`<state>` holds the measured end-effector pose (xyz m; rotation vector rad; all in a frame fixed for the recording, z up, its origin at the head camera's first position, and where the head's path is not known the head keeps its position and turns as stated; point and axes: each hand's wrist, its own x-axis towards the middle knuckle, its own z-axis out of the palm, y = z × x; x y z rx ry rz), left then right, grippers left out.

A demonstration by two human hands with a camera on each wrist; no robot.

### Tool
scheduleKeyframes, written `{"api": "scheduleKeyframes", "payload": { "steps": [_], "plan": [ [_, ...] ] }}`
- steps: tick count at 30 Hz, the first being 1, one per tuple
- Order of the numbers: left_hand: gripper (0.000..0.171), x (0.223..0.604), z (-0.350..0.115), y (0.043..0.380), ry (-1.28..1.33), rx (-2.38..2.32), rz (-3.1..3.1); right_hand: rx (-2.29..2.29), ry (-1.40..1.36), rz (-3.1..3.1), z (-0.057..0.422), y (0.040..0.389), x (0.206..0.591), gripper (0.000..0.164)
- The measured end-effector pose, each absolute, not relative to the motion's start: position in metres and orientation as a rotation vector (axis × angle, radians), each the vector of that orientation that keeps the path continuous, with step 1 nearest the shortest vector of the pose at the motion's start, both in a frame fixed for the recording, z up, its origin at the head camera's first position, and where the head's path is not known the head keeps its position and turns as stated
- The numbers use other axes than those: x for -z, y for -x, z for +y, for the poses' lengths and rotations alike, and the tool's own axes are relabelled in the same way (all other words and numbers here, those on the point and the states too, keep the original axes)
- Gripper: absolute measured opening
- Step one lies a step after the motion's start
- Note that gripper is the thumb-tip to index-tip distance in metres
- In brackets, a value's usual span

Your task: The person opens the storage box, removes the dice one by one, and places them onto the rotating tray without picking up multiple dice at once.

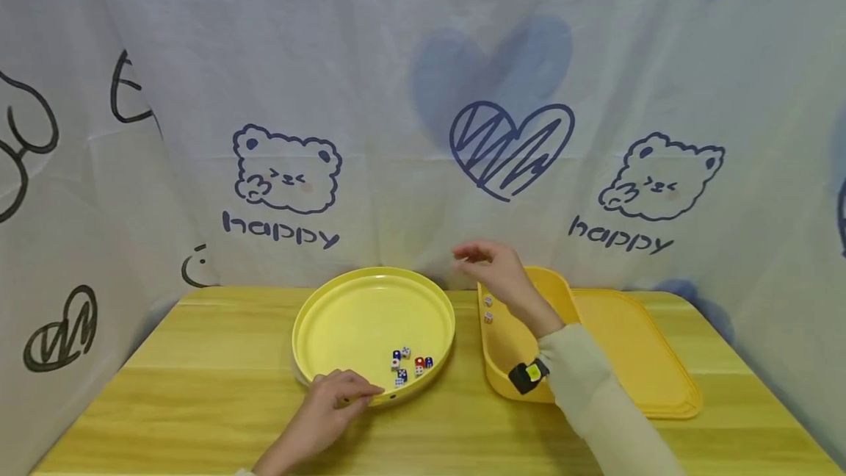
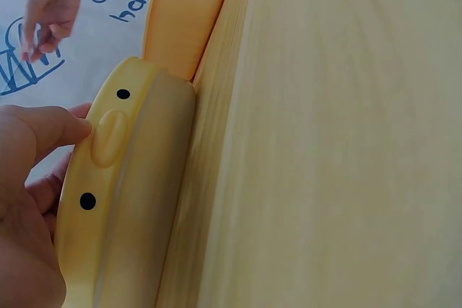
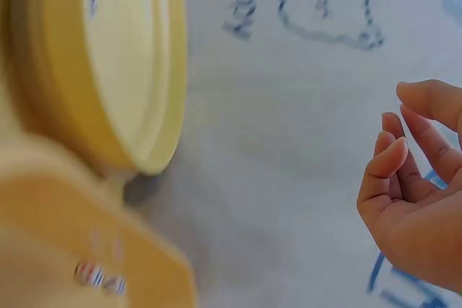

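A round yellow tray (image 1: 350, 314) with a raised rim stands on the table, several blue, white and red dice (image 1: 402, 374) lying in its front right part. My left hand (image 1: 322, 408) pinches the tray's front rim; in the left wrist view the thumb presses beside a moulded beak between two black dots. Above the back left edge of a deep orange-yellow box (image 1: 505, 382) my right hand (image 1: 499, 270) is raised, its fingers loosely bent with nothing between them in the right wrist view. Two small dice (image 1: 487, 309) show along the box's left inner side.
Right of the box lies a flat orange-yellow lid (image 1: 634, 351). The wood-grain table (image 1: 198, 380) ends at the back against a hanging white cloth (image 1: 390, 189) printed with hearts and bears. A strip of tabletop separates tray and box.
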<state>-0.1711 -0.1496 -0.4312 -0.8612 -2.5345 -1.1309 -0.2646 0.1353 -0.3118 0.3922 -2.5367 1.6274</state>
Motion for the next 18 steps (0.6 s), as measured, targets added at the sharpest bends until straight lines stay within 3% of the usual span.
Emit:
{"api": "scheduleKeyframes", "payload": {
  "steps": [18],
  "plan": [
    [0.019, 0.436, -0.151, 0.171, 0.872, 1.152, -2.510, -1.636, -0.080, -2.616, 0.195, 0.313, 0.368, 0.029]
  ]
}}
